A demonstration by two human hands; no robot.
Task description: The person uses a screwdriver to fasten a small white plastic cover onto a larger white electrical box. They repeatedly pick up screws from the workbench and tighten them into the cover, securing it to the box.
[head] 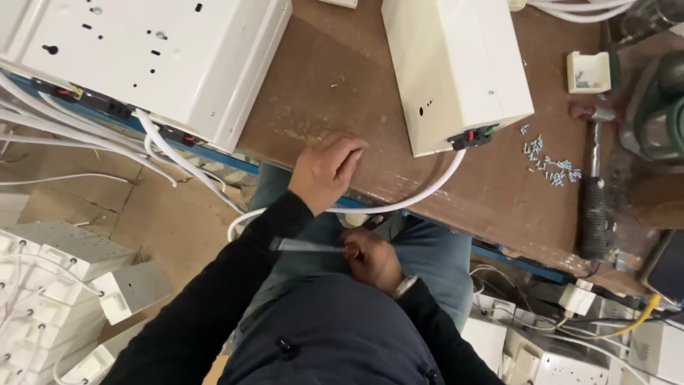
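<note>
My left hand (326,173) rests with curled fingers on the front edge of the brown worktable (342,78). Whether it holds anything is hidden by the knuckles. A white cable (420,196) runs from the white metal box (456,64) and passes just under my left wrist. Down by my lap, my right hand (372,258), with a watch on its wrist, grips a thin pale grey strip (306,246) that sticks out to the left.
A large white metal housing (149,57) with several white cables overhangs the table's left side. Small screws (548,164), a hammer (593,192) and a small white part (588,71) lie at the right. Stacks of white boxes (64,271) sit on the floor.
</note>
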